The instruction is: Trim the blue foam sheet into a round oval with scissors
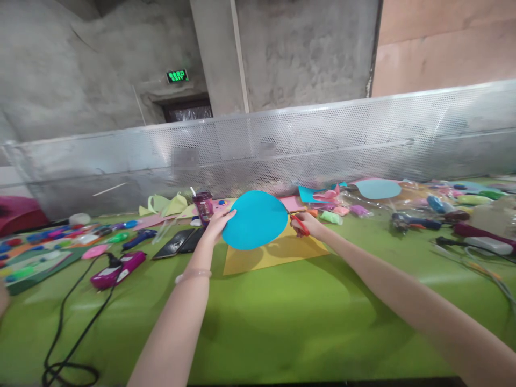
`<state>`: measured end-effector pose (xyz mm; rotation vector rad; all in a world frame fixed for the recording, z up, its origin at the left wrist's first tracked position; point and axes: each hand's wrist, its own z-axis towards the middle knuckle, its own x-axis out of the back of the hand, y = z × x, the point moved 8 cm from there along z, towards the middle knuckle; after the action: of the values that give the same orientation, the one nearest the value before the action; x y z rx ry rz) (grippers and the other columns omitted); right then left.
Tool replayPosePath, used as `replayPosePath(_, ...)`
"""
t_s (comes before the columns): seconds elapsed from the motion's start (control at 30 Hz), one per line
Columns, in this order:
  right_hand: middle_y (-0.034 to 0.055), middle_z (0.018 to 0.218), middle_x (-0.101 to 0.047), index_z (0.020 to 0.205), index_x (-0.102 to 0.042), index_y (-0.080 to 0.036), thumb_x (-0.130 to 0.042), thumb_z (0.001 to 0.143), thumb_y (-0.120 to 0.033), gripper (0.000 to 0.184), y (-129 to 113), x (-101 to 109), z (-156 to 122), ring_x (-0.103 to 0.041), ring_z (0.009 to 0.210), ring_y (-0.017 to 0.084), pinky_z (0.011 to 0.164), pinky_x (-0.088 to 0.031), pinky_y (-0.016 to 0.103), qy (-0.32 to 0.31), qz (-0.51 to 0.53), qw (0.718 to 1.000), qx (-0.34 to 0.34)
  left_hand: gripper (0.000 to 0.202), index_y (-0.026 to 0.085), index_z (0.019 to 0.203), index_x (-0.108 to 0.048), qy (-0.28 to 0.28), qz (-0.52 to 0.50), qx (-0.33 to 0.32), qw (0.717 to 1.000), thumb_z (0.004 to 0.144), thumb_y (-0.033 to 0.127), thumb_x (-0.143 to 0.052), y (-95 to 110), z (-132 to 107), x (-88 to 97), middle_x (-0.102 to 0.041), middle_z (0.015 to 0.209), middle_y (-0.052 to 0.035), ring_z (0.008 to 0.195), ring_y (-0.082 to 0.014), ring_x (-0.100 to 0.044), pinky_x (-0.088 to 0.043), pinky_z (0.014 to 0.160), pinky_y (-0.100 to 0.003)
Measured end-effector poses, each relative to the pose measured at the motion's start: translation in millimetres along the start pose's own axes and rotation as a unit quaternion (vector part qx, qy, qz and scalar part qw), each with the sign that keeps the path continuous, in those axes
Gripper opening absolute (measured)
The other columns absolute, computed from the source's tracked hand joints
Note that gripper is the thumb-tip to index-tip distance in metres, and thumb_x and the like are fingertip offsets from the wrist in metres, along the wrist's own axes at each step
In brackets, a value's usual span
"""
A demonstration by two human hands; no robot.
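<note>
A rounded sheet of bright blue paper [255, 221] is held up by my left hand [220, 223], whose fingers grip its left edge. My right hand [308, 223] is closed round a pair of red-handled scissors [300, 224]. The scissors' blades point left at the right edge of the blue paper; whether they are parted I cannot tell. Below the blue paper, a yellow sheet [278, 257] lies flat on the green tabletop [258, 322], with shadows across it.
A dark cup with a straw [203, 207] and a black phone-like slab [175, 243] are left of my left hand. A magenta power strip [118, 270] trails a black cord. Blue scraps [310, 194], clay packets [360, 211] and a pale blue oval [379, 188] lie right. A perforated metal barrier [282, 145] stands behind.
</note>
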<state>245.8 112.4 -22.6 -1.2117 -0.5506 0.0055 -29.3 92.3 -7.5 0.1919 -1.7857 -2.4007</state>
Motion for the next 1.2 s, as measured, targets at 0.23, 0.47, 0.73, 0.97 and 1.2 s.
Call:
replayPosePath(0.23, -0.0043, 0.045, -0.046, 0.059, -0.043, -0.017, -0.053, 0.069, -0.02, 0.015, 3, 0, 2, -0.047, 0.038, 0.008, 0.038, -0.039, 0.02, 0.004, 0.001, 1.0, 0.01, 0.037, 0.019, 0.089, -0.067, -0.003, 0.007, 0.016, 1.0, 0.059, 0.04, -0.07, -3, 2, 0.5, -0.067, 0.098, -0.0069, 0.091, -0.0254, -0.061, -0.048, 0.08, -0.037)
replayPosePath(0.47, -0.0027, 0.048, -0.049, 0.063, -0.048, -0.016, -0.058, 0.071, -0.033, 0.022, -9, 12, -3, -0.049, 0.039, 0.008, 0.041, -0.041, 0.021, 0.051, 0.004, 0.998, 0.023, 0.037, 0.02, 0.088, -0.068, -0.039, 0.046, 0.034, 0.998, 0.059, 0.041, -0.07, -1, -4, -3.8, -0.068, 0.095, -0.0059, 0.087, -0.0248, -0.062, -0.048, 0.077, -0.034)
replayPosePath(0.73, -0.0012, 0.066, -0.057, 0.075, -0.054, -0.015, -0.068, 0.062, -0.034, 0.027, -26, -2, -2, -0.052, 0.058, 0.009, 0.053, -0.041, 0.021, 0.034, 0.045, 0.995, 0.081, 0.042, 0.018, 0.084, -0.069, -0.183, 0.142, 0.037, 0.972, 0.055, 0.048, -0.07, -7, -12, -42.6, -0.07, 0.086, -0.0072, 0.077, -0.0248, -0.064, -0.047, 0.073, -0.033)
replayPosePath(0.97, -0.0039, 0.063, -0.052, 0.073, -0.051, -0.016, -0.068, 0.058, -0.023, 0.024, -22, 9, 1, -0.048, 0.055, 0.007, 0.052, -0.039, 0.021, 0.127, 0.078, 0.987, 0.066, 0.046, 0.019, 0.095, -0.065, -0.163, 0.03, 0.097, 0.981, 0.056, 0.043, -0.072, -16, -12, -41.6, -0.067, 0.098, -0.0102, 0.088, -0.028, -0.062, -0.049, 0.075, -0.038)
replayPosePath(1.2, -0.0022, 0.062, -0.053, 0.07, -0.05, -0.016, -0.068, 0.06, -0.03, 0.025, -17, 42, -4, -0.049, 0.053, 0.008, 0.049, -0.041, 0.021, 0.216, 0.133, 0.966, 0.046, 0.041, 0.016, 0.091, -0.066, -0.156, 0.011, 0.053, 0.986, 0.056, 0.036, -0.074, -16, -6, -37.1, -0.066, 0.099, -0.012, 0.09, -0.0279, -0.062, -0.049, 0.079, -0.041)
